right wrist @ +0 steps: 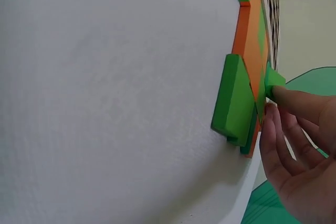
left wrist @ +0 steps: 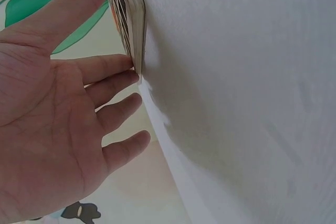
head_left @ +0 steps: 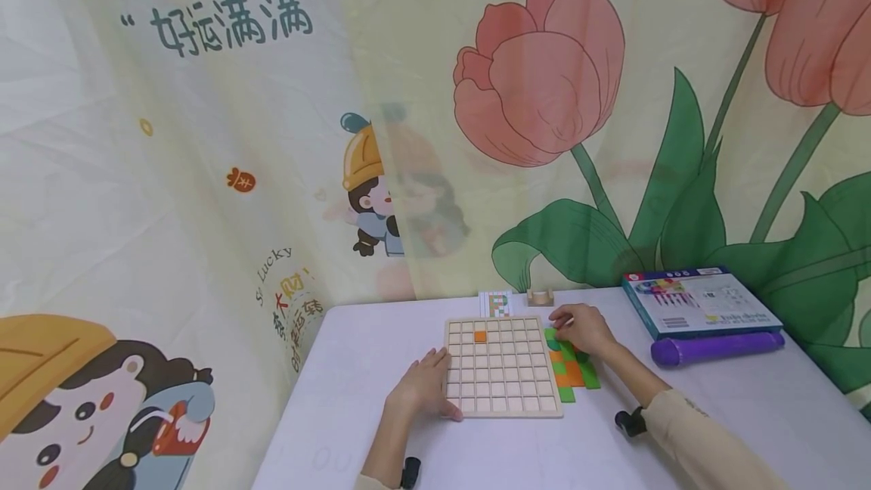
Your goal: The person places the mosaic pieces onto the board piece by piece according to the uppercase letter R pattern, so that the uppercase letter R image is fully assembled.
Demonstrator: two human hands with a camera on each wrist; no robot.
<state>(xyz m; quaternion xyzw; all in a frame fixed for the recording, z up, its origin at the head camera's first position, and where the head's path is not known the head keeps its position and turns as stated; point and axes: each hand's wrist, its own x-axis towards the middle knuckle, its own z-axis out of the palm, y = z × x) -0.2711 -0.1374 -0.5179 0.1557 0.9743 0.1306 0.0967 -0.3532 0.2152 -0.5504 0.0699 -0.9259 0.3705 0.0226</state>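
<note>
A wooden grid board (head_left: 503,414) lies on the table with one orange square (head_left: 480,336) in an upper cell. My left hand (head_left: 418,386) rests against the board's left edge, its fingers fairly straight and the thumb by the lower corner. Right of the board lies a group of green and orange pieces (head_left: 574,375). Over the far end of that group, my right hand (head_left: 587,330) pinches a small green block (right wrist: 274,79), which stands tilted above the others in the right wrist view. The fingertips behind this block are partly hidden.
Behind the board are a printed pattern card (head_left: 495,304) and a small wooden holder (head_left: 540,298). A flat box (head_left: 704,302) and a purple cylinder (head_left: 717,349) lie at the right. A printed curtain (head_left: 408,36) hangs along the white table's (head_left: 367,354) far edge.
</note>
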